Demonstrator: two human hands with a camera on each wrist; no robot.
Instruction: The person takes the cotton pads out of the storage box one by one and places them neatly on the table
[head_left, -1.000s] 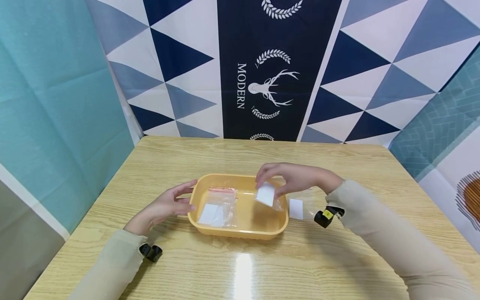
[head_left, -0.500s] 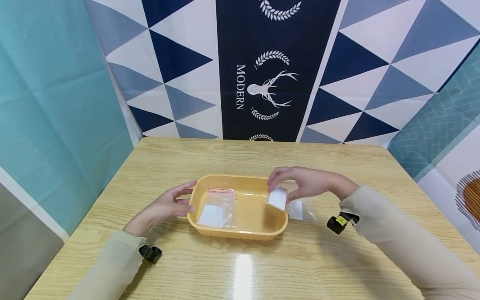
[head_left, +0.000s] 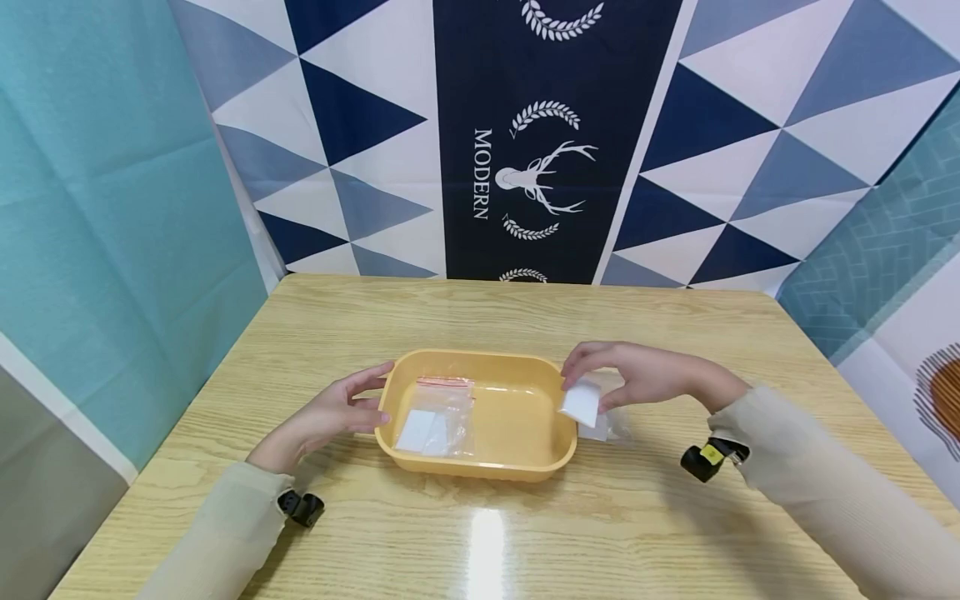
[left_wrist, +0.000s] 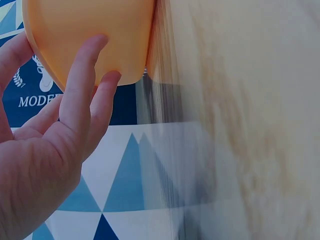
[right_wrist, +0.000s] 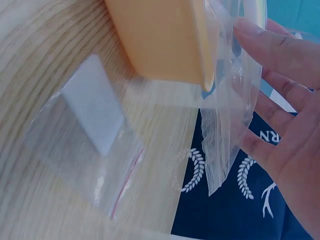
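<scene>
A yellow plastic tray point(head_left: 517, 421) stands on the table. My left hand point(head_left: 335, 408) is at its left end, fingers fairly straight and fingertips touching the rim and outer wall. Over the tray's right rim, my right hand point(head_left: 651, 372) pinches a clear zip bag point(right_wrist: 227, 115) with a white card point(head_left: 581, 403) in it, between thumb and fingers. Beneath that hand, another clear zip bag point(right_wrist: 65, 137) with a white card point(right_wrist: 95, 107) lies on the table just right of the tray. Inside the tray, at its left, lie clear red-striped zip bags point(head_left: 456, 417) with white cards; overlap hides how many.
The wooden table point(head_left: 360, 533) reaches back to a patterned cloth point(head_left: 390, 167) hanging behind it. A plain blue-green cloth point(head_left: 112, 167) hangs on the left side. Glare shows on the table in front of the tray.
My right hand has moved right with the pinched bag, from above the tray's inside to its right rim, over the bag on the table. My left hand and the tray have stayed put.
</scene>
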